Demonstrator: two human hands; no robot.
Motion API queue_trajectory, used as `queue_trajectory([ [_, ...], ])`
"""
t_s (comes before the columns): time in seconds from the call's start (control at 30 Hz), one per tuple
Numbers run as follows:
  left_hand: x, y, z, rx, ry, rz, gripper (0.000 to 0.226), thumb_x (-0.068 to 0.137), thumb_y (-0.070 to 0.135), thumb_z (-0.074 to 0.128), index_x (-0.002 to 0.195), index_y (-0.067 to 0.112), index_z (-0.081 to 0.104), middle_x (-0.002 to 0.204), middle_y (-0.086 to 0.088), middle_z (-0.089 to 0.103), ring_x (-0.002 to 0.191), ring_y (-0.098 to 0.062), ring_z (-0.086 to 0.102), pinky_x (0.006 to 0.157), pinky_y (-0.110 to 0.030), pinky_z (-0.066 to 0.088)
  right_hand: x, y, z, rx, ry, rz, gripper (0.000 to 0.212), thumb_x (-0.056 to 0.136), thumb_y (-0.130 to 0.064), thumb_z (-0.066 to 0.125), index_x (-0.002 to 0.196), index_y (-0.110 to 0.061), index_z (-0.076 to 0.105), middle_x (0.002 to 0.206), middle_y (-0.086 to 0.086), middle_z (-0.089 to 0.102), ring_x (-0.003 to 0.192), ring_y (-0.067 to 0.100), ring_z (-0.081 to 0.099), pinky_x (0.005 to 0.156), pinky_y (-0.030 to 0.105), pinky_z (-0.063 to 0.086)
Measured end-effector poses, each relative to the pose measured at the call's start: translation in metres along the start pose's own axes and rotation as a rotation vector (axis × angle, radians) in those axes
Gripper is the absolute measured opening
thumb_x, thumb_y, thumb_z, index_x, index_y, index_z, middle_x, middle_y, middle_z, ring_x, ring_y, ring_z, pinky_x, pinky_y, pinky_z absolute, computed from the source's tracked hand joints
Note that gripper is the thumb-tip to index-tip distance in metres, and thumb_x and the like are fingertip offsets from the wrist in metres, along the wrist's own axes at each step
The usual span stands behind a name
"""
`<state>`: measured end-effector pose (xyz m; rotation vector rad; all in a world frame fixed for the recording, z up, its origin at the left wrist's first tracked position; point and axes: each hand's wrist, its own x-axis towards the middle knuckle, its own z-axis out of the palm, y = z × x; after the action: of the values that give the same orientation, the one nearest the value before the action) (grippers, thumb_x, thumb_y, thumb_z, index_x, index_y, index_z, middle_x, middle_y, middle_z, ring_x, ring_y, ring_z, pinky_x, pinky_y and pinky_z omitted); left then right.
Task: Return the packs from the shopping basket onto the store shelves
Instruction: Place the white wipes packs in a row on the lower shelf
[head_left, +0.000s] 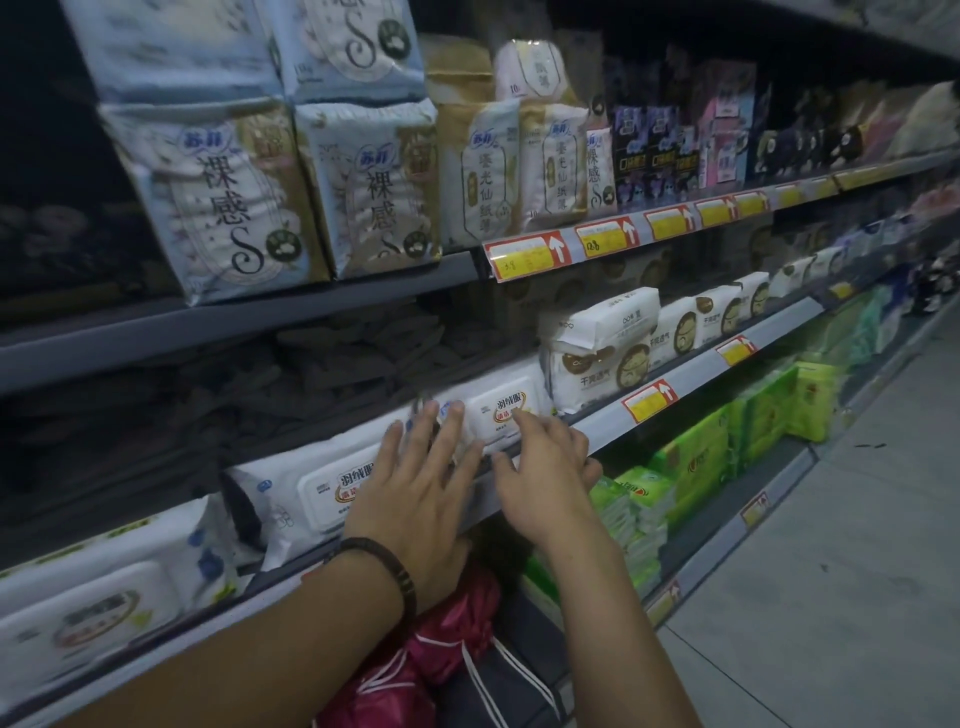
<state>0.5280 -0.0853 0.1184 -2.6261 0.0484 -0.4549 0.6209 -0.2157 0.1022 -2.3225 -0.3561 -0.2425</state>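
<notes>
A white wipes pack (496, 410) with an orange-ringed label lies flat on the middle shelf (691, 371). My left hand (421, 483) rests on its left part, palm down with fingers spread. My right hand (543, 465) touches the pack's front edge at the shelf lip, fingers bent, thumb along the rail. Neither hand wraps around the pack. A matching white pack (317, 493) lies just to the left, partly under my left wrist. The shopping basket itself is hidden; only a magenta bag (447, 639) with white cords shows below my arms.
Tall pale-blue pad packs (223, 202) fill the upper shelf. White pad packs (597, 353) stand right of my hands. Green tissue packs (696, 457) line the lower shelf. Red-and-yellow price tags (524, 254) run along the shelf rails. The grey aisle floor (857, 519) stretches to the right.
</notes>
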Motion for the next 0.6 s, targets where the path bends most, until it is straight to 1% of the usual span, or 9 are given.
queue_trajectory([
  [0.1,-0.041,-0.012,0.004,0.038,-0.025,-0.118,0.105,0.084,0.061,0.053,0.165,0.017,0.004,0.167,-0.025,-0.022,0.155,-0.047,-0.018,0.122,-0.067,0.000,-0.013,-0.023,-0.001,0.035,0.035,-0.115,0.046,0.100,-0.035,0.058,0.146,-0.028,0.055,0.147,0.004,0.052,0.140,0.031,0.042,0.113,0.050,0.037],
  [0.2,-0.076,-0.025,0.011,-0.001,-0.040,-0.176,0.097,0.077,0.047,0.068,0.158,0.005,0.034,0.169,-0.027,0.013,0.155,-0.051,0.008,0.118,-0.070,0.019,-0.032,-0.045,0.009,0.116,0.037,-0.299,0.039,0.096,-0.026,0.059,0.134,-0.022,0.067,0.128,0.005,0.064,0.123,0.029,0.058,0.107,0.045,0.047],
  [0.27,-0.089,-0.033,0.020,-0.018,-0.053,-0.204,0.098,0.073,0.043,0.075,0.154,0.001,0.041,0.167,-0.027,0.021,0.155,-0.050,0.015,0.118,-0.069,0.024,-0.044,-0.059,0.020,0.118,-0.003,-0.345,0.039,0.098,-0.025,0.058,0.137,-0.022,0.067,0.128,0.005,0.065,0.121,0.026,0.060,0.106,0.040,0.050],
  [0.33,-0.091,-0.039,0.023,-0.051,-0.083,-0.203,0.102,0.067,0.048,0.075,0.153,0.002,0.044,0.167,-0.027,0.022,0.155,-0.049,0.016,0.118,-0.067,0.025,-0.053,-0.069,0.030,0.122,-0.025,-0.343,0.044,0.100,-0.028,0.058,0.143,-0.022,0.065,0.133,0.006,0.068,0.124,0.026,0.061,0.106,0.037,0.050],
  [0.4,-0.089,-0.042,0.018,-0.081,-0.143,-0.196,0.104,0.073,0.058,0.064,0.159,0.008,0.033,0.170,-0.024,0.008,0.157,-0.047,0.003,0.121,-0.063,0.017,-0.056,-0.076,0.036,0.100,-0.029,-0.328,0.049,0.100,-0.034,0.059,0.148,-0.022,0.060,0.132,0.008,0.069,0.126,0.028,0.060,0.106,0.037,0.050],
  [0.43,-0.086,-0.044,0.015,-0.071,-0.164,-0.189,0.104,0.081,0.063,0.054,0.164,0.012,0.016,0.170,-0.022,-0.010,0.157,-0.045,-0.011,0.124,-0.062,0.008,-0.056,-0.077,0.037,0.050,-0.036,-0.323,0.050,0.101,-0.037,0.058,0.150,-0.025,0.058,0.127,0.010,0.070,0.126,0.030,0.057,0.105,0.038,0.048],
  [0.5,-0.081,-0.046,0.013,-0.026,-0.195,-0.191,0.105,0.089,0.070,0.036,0.160,0.016,-0.020,0.160,-0.018,-0.042,0.148,-0.041,-0.038,0.125,-0.059,-0.008,-0.052,-0.078,0.036,-0.075,-0.065,-0.309,0.050,0.102,-0.041,0.055,0.151,-0.032,0.054,0.119,0.015,0.069,0.127,0.034,0.051,0.106,0.040,0.042],
  [0.53,-0.079,-0.046,0.009,-0.013,-0.243,-0.196,0.108,0.089,0.073,0.034,0.158,0.015,-0.025,0.157,-0.018,-0.047,0.145,-0.041,-0.043,0.125,-0.058,-0.011,-0.050,-0.079,0.035,-0.110,-0.093,-0.290,0.050,0.102,-0.042,0.053,0.151,-0.035,0.051,0.119,0.015,0.067,0.128,0.035,0.048,0.106,0.042,0.039],
  [0.6,-0.074,-0.044,0.004,-0.024,-0.281,-0.212,0.113,0.087,0.075,0.036,0.159,0.014,-0.025,0.156,-0.019,-0.048,0.144,-0.041,-0.045,0.124,-0.058,-0.014,-0.048,-0.082,0.035,-0.139,-0.125,-0.266,0.048,0.103,-0.040,0.051,0.150,-0.035,0.049,0.123,0.015,0.066,0.130,0.035,0.044,0.106,0.044,0.035],
])
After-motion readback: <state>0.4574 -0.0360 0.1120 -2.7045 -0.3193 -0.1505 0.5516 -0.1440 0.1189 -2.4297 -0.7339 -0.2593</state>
